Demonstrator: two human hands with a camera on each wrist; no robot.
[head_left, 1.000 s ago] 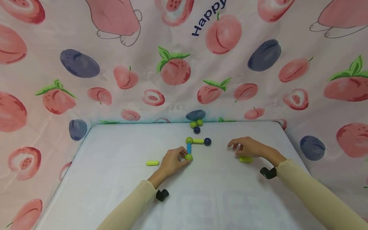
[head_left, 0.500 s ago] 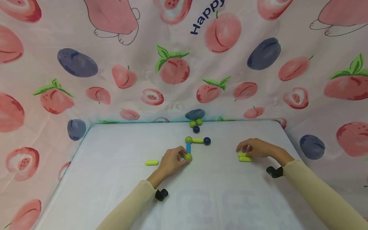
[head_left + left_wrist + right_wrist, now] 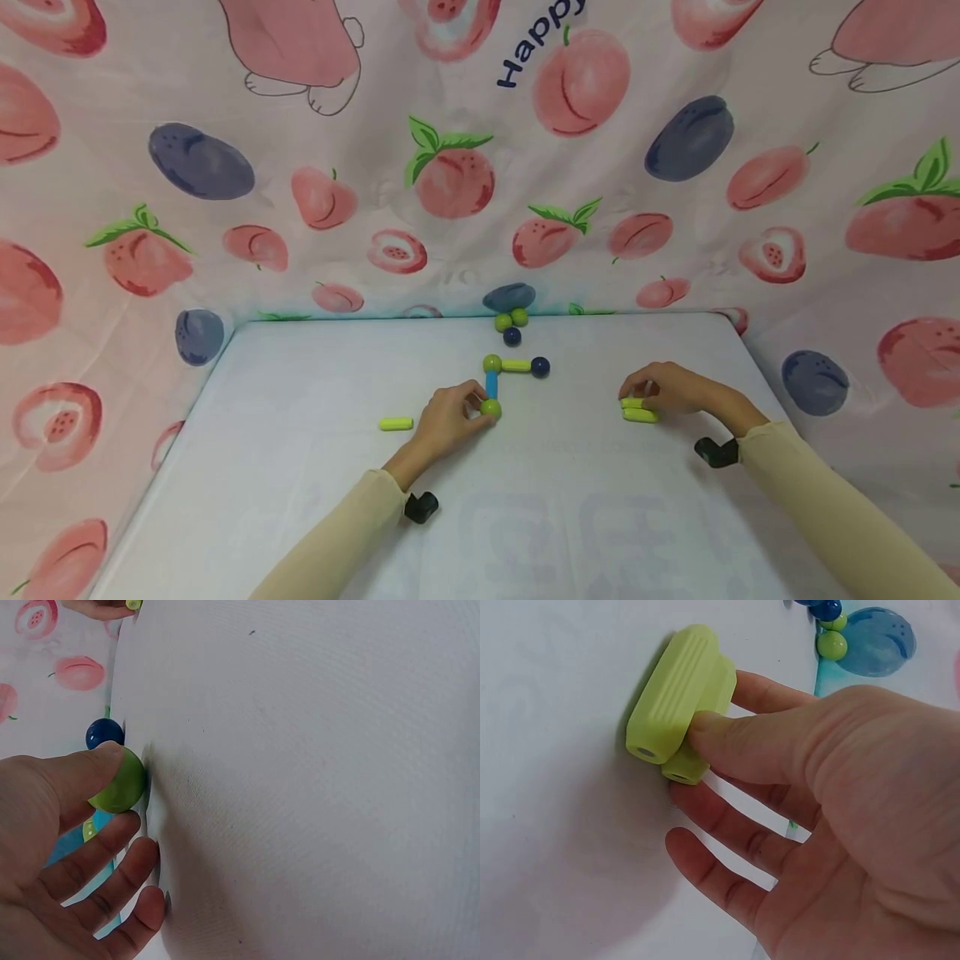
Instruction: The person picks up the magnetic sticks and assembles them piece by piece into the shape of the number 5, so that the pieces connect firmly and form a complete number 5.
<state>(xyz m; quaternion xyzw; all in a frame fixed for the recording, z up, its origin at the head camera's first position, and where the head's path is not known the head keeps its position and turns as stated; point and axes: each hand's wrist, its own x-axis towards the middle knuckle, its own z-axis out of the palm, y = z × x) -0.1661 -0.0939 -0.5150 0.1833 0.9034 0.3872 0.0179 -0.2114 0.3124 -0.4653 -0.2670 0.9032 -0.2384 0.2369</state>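
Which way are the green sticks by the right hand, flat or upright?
Flat: both green sticks lie side by side on the table, touching, the right hand pinching them.

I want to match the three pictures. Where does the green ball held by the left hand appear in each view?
Head: green ball just left of centre, at the left hand's fingertips, under the blue stick.
Left wrist: left side, pinched by the thumb.
Right wrist: not in it.
Shared landmark: the white table.
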